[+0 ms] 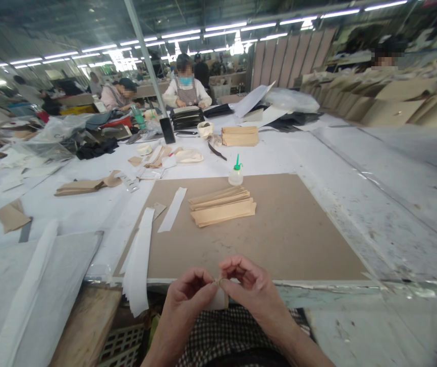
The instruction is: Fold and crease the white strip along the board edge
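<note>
My left hand (191, 296) and my right hand (249, 285) meet over my lap at the table's front edge. Both pinch a small pale strip (218, 302), whitish on its face with a tan edge; most of it hides behind the fingers. Beyond them, a stack of tan strips (222, 208) lies on the brown board (287, 229). Left of that stack are a single white strip (172, 209) and a fanned pile of white strips (139, 265) hanging over the front edge. A squeeze bottle with a green nozzle (236, 173) stands behind the tan stack.
Another tan stack (240, 136) and a black phone (167, 130) are farther back. At left lie tan pieces (83, 187) and a large white sheet (46, 285). Co-workers (187, 92) sit across the table. Rows of tan panels (386, 102) stand at right.
</note>
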Demonstrator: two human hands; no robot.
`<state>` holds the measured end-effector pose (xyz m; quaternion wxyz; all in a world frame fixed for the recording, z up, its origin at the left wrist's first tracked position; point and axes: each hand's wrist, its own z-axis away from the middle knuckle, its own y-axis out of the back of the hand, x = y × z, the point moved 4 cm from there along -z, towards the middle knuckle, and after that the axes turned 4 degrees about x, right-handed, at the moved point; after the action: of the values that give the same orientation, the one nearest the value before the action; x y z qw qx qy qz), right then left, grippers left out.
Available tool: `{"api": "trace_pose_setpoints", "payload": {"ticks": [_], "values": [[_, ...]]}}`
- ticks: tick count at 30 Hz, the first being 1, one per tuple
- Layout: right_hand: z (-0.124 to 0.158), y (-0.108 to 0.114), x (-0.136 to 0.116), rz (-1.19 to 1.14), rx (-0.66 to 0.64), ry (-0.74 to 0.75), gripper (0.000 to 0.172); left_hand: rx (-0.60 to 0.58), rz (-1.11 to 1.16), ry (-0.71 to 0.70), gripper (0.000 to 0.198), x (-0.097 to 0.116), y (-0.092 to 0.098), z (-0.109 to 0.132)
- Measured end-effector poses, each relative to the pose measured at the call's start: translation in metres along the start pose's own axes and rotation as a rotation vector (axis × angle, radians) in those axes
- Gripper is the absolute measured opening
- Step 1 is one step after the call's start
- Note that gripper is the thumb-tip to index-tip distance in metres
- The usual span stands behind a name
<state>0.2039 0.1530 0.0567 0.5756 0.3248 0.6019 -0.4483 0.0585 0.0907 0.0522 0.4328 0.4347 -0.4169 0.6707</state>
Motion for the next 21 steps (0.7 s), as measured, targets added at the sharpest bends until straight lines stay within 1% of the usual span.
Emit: {"api": "trace_pose_setpoints", "payload": {"ticks": [5,10,13,18,21], "values": [[0.003,-0.001,0.005,0.014,0.012,0.025,0.019,0.025,-0.016,0.002,0.030,0.002,-0.003,0.003],[0.003,-0.005,0.009,0.006,0.052,0.056,0.017,0.060,-0.053,-0.014,0.032,0.004,-0.003,0.003],[0.002,-0.008,0.010,-0.017,0.066,0.031,0.016,0.068,-0.040,0.006,0.033,0.000,-0.001,0.003],[0.007,-0.012,0.009,-0.095,-0.026,-0.125,0.029,0.090,0.085,0.046,0.032,-0.010,0.003,0.002],[0.007,-0.013,0.010,-0.073,-0.103,-0.152,0.034,0.134,0.154,0.024,0.033,-0.010,0.004,0.000]]}}
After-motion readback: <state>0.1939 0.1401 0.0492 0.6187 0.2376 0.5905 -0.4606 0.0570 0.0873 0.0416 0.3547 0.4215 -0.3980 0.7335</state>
